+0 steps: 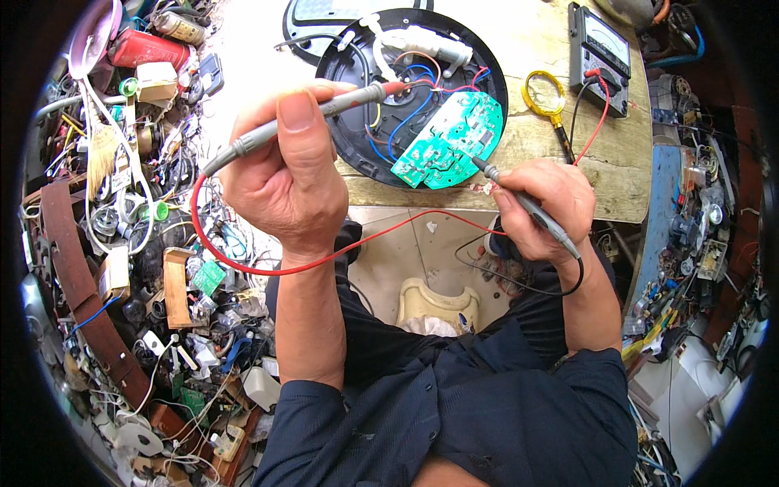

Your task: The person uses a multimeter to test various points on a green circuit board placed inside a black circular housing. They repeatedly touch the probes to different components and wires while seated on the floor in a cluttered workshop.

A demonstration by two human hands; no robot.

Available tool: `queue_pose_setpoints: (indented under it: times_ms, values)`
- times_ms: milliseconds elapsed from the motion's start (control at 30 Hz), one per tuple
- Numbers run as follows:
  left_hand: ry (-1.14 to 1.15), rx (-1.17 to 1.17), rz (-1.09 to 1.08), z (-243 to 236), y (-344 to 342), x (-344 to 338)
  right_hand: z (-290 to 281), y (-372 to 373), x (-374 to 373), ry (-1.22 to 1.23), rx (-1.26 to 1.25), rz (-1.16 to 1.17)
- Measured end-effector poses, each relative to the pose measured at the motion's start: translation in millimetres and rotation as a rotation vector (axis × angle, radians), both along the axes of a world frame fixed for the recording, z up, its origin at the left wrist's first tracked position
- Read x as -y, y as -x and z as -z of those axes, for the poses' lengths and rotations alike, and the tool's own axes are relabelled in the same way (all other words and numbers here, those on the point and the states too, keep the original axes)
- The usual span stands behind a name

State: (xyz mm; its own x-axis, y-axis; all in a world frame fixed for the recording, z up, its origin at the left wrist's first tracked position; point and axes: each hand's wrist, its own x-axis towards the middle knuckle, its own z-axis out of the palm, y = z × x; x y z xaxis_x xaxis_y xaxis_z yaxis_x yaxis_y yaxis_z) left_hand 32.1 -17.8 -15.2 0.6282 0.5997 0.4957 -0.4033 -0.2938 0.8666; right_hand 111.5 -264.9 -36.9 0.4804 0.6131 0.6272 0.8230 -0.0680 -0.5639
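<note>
My left hand (288, 174) is closed round a grey test probe (349, 100) with a red lead, held between thumb and fingers. Its red tip points right, over the wiring in a round black appliance base (345, 142). Inside my right hand (552, 203) is a second grey test probe (535, 209) with a black lead. That one's tip is at the lower right edge of a green circuit board (454, 134); whether it touches cannot be told. The board lies tilted across the base, linked by red and blue wires to parts beside a white plastic tube (426, 45).
An analog multimeter (599, 49) with red and black leads sits at the table's right. Between it and the base lies a yellow-rimmed magnifying glass (544, 93). Piled electronic scrap (203, 284) fills the left; more clutter (698, 243) lines the right. A cream stool (438, 300) stands below.
</note>
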Motion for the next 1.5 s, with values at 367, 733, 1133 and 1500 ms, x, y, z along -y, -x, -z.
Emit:
queue_pose_setpoints:
  times_ms: [367, 733, 1133, 1500]
  values:
    - [-0.011, 0.001, 0.027, 3.7, 2.5, -4.2, -1.2, 1.5, 1.1, 0.031, -0.003, 0.005]
    - [0.008, 0.035, 0.021, 1.5, 0.5, -1.2, -2.0, 2.0, -0.6, 0.030, 0.005, -0.013]
    - [-0.051, 0.039, 0.046, 4.4, 0.5, -5.3, -5.4, 2.5, 1.3, 0.063, 0.010, -0.029]
    - [0.003, 0.037, 0.044, -0.6, 0.5, -0.7, -0.8, 2.2, 2.5, 0.038, 0.028, -0.015]
